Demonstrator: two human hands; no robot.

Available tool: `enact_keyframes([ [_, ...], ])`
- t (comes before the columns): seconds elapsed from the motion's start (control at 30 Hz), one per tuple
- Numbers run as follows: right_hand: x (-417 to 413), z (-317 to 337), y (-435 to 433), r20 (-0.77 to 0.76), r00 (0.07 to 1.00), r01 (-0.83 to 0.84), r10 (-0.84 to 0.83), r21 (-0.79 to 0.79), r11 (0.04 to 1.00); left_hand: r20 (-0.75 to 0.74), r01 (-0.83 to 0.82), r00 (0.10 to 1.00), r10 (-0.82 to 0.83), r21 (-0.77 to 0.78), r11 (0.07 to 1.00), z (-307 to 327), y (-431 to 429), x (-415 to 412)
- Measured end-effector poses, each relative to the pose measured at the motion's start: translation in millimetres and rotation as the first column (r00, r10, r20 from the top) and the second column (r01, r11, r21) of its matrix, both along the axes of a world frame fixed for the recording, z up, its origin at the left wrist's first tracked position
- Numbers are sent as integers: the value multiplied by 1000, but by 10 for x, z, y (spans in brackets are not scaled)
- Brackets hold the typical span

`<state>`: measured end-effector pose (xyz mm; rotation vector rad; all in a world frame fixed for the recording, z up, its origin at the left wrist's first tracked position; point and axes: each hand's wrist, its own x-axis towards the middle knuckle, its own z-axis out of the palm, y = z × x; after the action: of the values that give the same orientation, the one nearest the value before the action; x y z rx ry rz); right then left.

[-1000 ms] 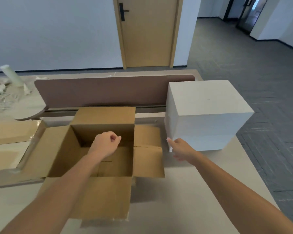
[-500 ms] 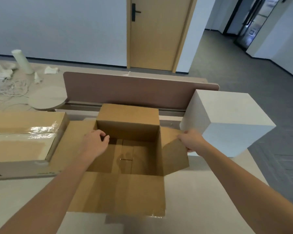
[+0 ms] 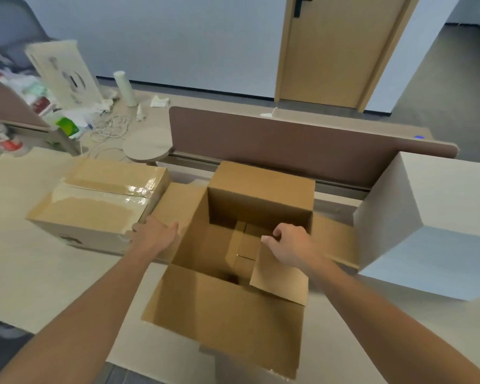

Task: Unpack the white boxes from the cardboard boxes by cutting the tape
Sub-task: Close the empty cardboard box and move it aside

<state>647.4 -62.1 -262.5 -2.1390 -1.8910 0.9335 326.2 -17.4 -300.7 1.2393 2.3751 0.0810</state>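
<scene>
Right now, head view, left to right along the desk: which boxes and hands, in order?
taped cardboard box → left hand → open cardboard box → right hand, pinching the box's right flap → white box

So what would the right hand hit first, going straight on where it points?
Probably the left inner wall of the open cardboard box; the right hand, holding the right flap, points across its open mouth. Depth is unclear.

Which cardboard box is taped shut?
The cardboard box on the left, beside the left hand: glossy tape runs across its closed top. The centre box has its flaps open.
</scene>
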Motion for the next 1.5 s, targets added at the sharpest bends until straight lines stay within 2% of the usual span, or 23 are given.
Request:
enact_keyframes([
  [0.13,102,-124,19,24,999,31,-32,19,999,68,14,998,-14,-11,1000,-63,129,-72],
  [0.27,319,-137,-10,49,974,219,-223,80,973,132,37,991,-30,-52,998,-107,279,-133],
  [0.37,467,-176,-65,204,890,381,-408,158,911,216,107,972,-91,-60,992,-141,388,-194],
  [0.43,541,-208,-107,261,795,534,-547,127,836,242,157,960,-140,-53,986,-77,443,-228],
  [0.53,643,-282,-129,144,703,707,-696,-32,707,282,205,942,-183,-48,978,41,493,-299],
  [0.67,693,-302,-180,-57,623,769,-780,-137,624,307,255,920,-242,0,967,317,505,-339],
  [0.77,742,-320,-169,-138,514,835,-846,-143,531,266,334,895,-357,128,934,592,531,-306],
  [0.9,729,-215,-128,-242,345,911,-907,-148,386,347,478,772,-532,234,847,890,457,-17],
  [1.0,651,-68,-121,-260,214,968,-942,-74,241,325,554,709,-626,292,779,887,401,302],
  [1.07,600,35,-132,-361,176,980,-916,-19,196,300,573,698,-650,311,758,772,378,498],
  [1.17,545,110,-165,-557,249,965,-792,73,252,285,594,692,-663,298,747,501,336,741],
  [1.23,474,100,-188,-593,381,914,-709,128,385,263,641,672,-692,259,722,340,308,852],
  [1.33,389,18,-239,-444,670,721,-595,198,664,224,701,646,-730,204,683,204,286,898],
  [1.43,417,-51,-337,-376,836,493,-399,198,847,172,704,653,-737,221,675,121,275,832],
  [1.5,496,-102,-405,-301,921,310,-248,180,934,154,706,650,-744,240,666,110,251,754],
])
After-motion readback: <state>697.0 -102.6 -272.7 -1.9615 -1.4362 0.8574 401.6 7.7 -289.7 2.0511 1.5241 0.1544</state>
